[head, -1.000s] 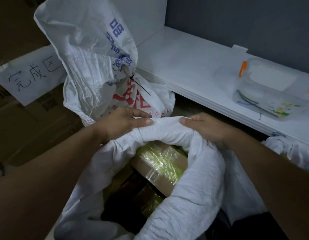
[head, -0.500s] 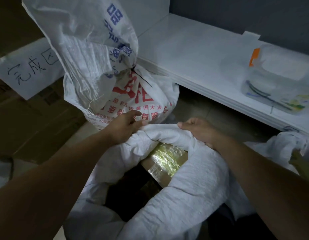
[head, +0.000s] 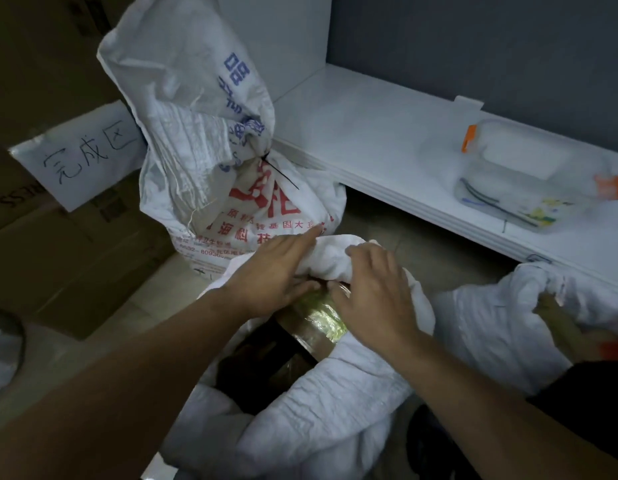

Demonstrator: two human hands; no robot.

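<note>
The white shelf (head: 370, 133) is running from the far corner out to your right, and brown cardboard boxes (head: 58, 254) are stacking up on your left. Between them a tied sack (head: 203, 133) is standing upright, with its gathered neck flopping up and to the left above blue and red print.

Right in front of you the open sack (head: 335, 420) is sitting on the floor, just this side of the tied one. Its long axis is running upright and its mouth is facing up toward you, with the rim rolled down into a thick white collar. Another sack (head: 501, 323) is slumping just beside it on your right, under the shelf edge.

Inside the open sack a taped brown box (head: 314, 323) is lying tilted, its shiny taped edge pointing up at the far rim; the rest of the inside is too dark to read.

Your left hand (head: 273, 271) is lying over the far rim, fingers nearly straight and thumb tucked beneath, and seems to be pinching the fold. Your right hand (head: 373, 292) is curling over the same fold and gripping it.

A clear plastic container (head: 522, 188) is resting on the shelf, holding what look like cords. A handwritten paper sign (head: 79, 157) is leaning on the boxes. A black cable tie (head: 280, 171) is cinching the tied sack's neck.
</note>
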